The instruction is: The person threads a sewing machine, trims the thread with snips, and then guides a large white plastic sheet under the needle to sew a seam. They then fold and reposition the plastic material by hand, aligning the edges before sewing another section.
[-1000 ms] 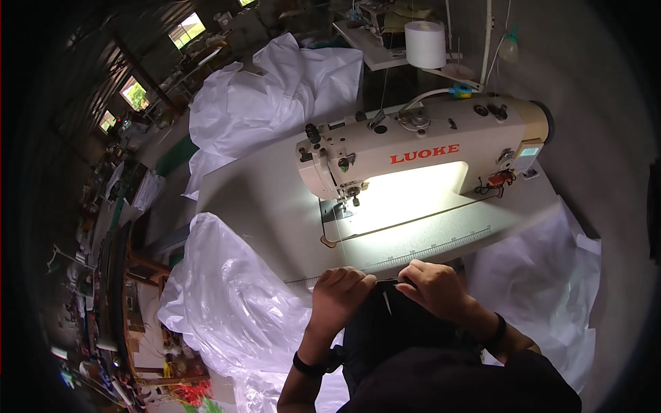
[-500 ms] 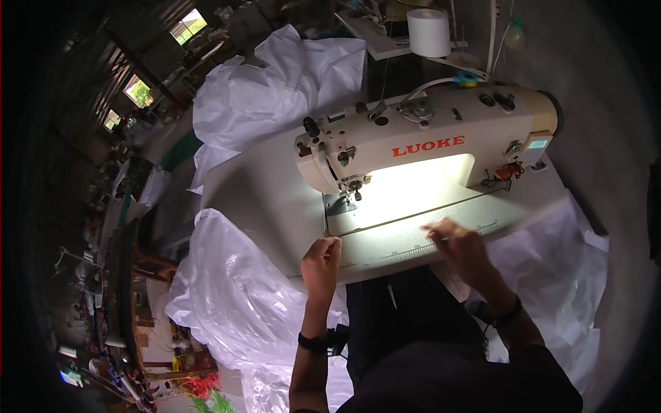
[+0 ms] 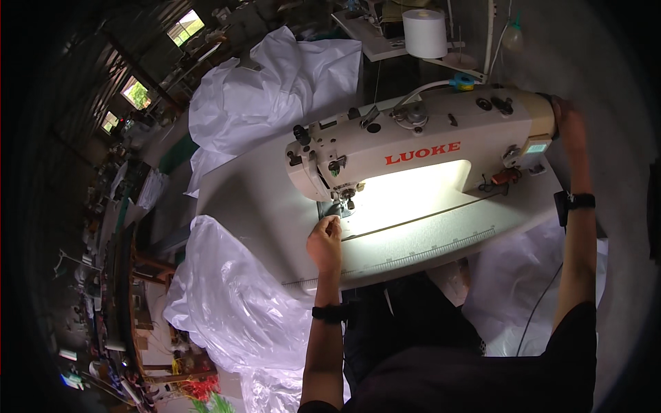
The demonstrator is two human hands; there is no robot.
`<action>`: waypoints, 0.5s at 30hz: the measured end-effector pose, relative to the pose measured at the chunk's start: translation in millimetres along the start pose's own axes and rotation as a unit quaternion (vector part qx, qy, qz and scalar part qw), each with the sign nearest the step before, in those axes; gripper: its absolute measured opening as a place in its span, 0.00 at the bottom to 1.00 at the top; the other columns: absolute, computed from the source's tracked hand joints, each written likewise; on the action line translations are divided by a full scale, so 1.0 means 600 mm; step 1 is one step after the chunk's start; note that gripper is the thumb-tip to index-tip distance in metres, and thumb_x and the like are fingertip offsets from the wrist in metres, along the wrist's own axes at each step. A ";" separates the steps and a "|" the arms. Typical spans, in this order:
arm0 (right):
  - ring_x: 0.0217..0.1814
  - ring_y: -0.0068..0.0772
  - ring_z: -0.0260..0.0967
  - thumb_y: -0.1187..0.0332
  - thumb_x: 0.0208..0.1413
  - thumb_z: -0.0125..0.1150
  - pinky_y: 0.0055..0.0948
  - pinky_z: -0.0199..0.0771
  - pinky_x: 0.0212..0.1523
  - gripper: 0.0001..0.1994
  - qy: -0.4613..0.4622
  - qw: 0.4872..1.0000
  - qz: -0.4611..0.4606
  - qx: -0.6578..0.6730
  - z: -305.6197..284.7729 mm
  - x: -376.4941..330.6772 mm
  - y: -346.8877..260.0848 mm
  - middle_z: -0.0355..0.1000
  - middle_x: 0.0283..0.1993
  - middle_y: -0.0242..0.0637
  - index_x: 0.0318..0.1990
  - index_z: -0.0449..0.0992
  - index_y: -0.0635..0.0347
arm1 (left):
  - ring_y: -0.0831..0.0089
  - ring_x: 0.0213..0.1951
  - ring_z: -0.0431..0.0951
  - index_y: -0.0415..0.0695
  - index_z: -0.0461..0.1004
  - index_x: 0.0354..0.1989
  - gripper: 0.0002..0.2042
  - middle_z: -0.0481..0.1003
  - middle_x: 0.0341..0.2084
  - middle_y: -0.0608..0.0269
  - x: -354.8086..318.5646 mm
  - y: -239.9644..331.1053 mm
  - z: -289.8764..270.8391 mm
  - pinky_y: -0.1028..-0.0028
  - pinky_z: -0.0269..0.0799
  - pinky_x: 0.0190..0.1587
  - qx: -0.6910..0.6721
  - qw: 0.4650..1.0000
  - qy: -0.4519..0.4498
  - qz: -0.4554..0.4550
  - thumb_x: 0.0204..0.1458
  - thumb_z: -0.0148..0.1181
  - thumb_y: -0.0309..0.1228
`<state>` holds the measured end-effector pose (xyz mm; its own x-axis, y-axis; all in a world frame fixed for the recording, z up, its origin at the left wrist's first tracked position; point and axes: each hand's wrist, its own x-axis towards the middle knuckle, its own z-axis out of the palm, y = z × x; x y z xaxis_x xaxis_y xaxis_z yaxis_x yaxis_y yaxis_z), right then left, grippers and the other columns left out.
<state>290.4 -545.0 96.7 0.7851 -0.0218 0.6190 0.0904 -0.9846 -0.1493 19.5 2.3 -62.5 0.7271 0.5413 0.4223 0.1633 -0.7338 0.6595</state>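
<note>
A pale sewing machine [image 3: 427,138] stands on a light table, its lamp lighting the bed under the arm. My left hand [image 3: 326,242] is closed in a pinch just in front of the presser foot [image 3: 342,205] and needle area. Whatever lies between its fingertips is too small to make out. At the machine's right end, my right hand [image 3: 571,129] is wrapped over the dark handwheel [image 3: 553,115]; some of its fingers are hidden behind the wheel.
White plastic sheeting [image 3: 275,96] is heaped behind the table, and more sheeting [image 3: 234,289] hangs at the front left. A white thread cone [image 3: 425,34] stands at the back right. A grey wall [image 3: 620,151] rises close on the right.
My right hand has moved from above the table's front edge up and right to the handwheel. My left hand has shifted slightly forward, closer to the presser foot.
</note>
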 end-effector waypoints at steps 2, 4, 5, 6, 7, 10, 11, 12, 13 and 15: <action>0.54 0.57 0.70 0.52 0.68 0.44 0.46 0.70 0.50 0.21 -0.018 0.997 0.030 0.067 0.040 0.018 0.033 0.75 0.48 0.52 0.54 0.75 0.57 | 0.80 0.20 0.73 0.43 0.81 0.36 0.08 0.76 0.18 0.67 0.000 0.002 -0.001 0.76 0.67 0.26 -0.065 0.994 -0.028 -0.087 0.57 0.62 0.35; 0.54 0.58 0.70 0.51 0.68 0.42 0.47 0.69 0.52 0.23 -0.044 0.988 0.072 0.131 0.077 0.040 0.061 0.74 0.48 0.54 0.53 0.75 0.58 | 0.80 0.20 0.72 0.43 0.82 0.36 0.08 0.76 0.17 0.67 0.001 0.005 -0.002 0.76 0.66 0.25 -0.043 0.996 -0.024 -0.075 0.57 0.62 0.35; 0.53 0.59 0.70 0.51 0.68 0.43 0.47 0.69 0.52 0.23 -0.038 0.982 0.030 0.183 0.091 0.051 0.076 0.75 0.47 0.55 0.52 0.75 0.59 | 0.80 0.19 0.71 0.43 0.82 0.36 0.08 0.75 0.17 0.68 0.002 0.006 -0.003 0.76 0.65 0.25 -0.041 0.997 -0.015 -0.061 0.57 0.62 0.35; 0.52 0.61 0.70 0.51 0.67 0.43 0.47 0.68 0.53 0.23 -0.030 0.970 0.015 0.241 0.105 0.063 0.088 0.75 0.45 0.56 0.52 0.75 0.59 | 0.80 0.19 0.71 0.43 0.82 0.36 0.08 0.75 0.17 0.68 0.002 0.008 -0.003 0.76 0.65 0.25 -0.026 0.997 -0.021 -0.066 0.57 0.62 0.35; 0.52 0.61 0.70 0.51 0.67 0.43 0.47 0.68 0.53 0.23 -0.033 0.971 -0.008 0.238 0.118 0.076 0.096 0.75 0.45 0.56 0.52 0.75 0.59 | 0.81 0.19 0.70 0.43 0.82 0.36 0.08 0.75 0.17 0.68 0.001 0.009 -0.003 0.76 0.65 0.24 -0.018 0.998 -0.015 -0.056 0.57 0.63 0.35; 0.50 0.61 0.71 0.51 0.65 0.46 0.46 0.68 0.54 0.22 -0.027 0.977 -0.072 0.200 0.138 0.116 0.110 0.75 0.44 0.56 0.48 0.76 0.61 | 0.81 0.18 0.70 0.43 0.81 0.36 0.08 0.75 0.17 0.69 -0.001 0.012 -0.002 0.76 0.65 0.24 0.011 0.999 -0.017 -0.045 0.57 0.63 0.34; 0.50 0.60 0.71 0.52 0.64 0.48 0.46 0.68 0.53 0.21 -0.030 0.983 -0.147 0.102 0.138 0.131 0.108 0.75 0.44 0.56 0.48 0.76 0.61 | 0.82 0.18 0.70 0.42 0.81 0.36 0.08 0.75 0.18 0.69 -0.002 0.012 -0.003 0.77 0.65 0.23 0.023 0.999 -0.016 -0.046 0.57 0.62 0.33; 0.50 0.59 0.71 0.54 0.63 0.50 0.45 0.69 0.52 0.20 -0.047 0.977 -0.204 -0.034 0.139 0.145 0.102 0.75 0.44 0.56 0.48 0.76 0.61 | 0.82 0.18 0.70 0.42 0.81 0.36 0.08 0.75 0.18 0.69 -0.002 0.012 -0.003 0.77 0.65 0.23 0.028 0.998 -0.023 -0.046 0.57 0.62 0.33; 0.50 0.59 0.71 0.54 0.63 0.50 0.45 0.69 0.52 0.20 -0.029 0.975 -0.219 0.007 0.139 0.158 0.093 0.75 0.44 0.56 0.48 0.76 0.61 | 0.82 0.18 0.71 0.42 0.80 0.36 0.07 0.76 0.18 0.68 -0.002 0.011 -0.005 0.77 0.65 0.23 -0.043 0.994 -0.035 -0.093 0.57 0.62 0.32; 0.45 0.44 0.74 0.55 0.62 0.51 0.38 0.71 0.50 0.21 -0.163 0.980 0.021 0.111 0.142 0.193 0.065 0.74 0.43 0.48 0.51 0.74 0.64 | 0.83 0.18 0.71 0.42 0.79 0.36 0.06 0.76 0.19 0.68 -0.001 0.010 -0.008 0.78 0.66 0.22 -0.109 0.984 -0.043 -0.136 0.58 0.61 0.31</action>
<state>437.1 -571.2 96.6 0.9419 0.0316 0.3343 0.1573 -0.9212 -0.3559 17.2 -0.4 -55.9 0.7308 0.6626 0.1637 0.2194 -0.4552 0.8629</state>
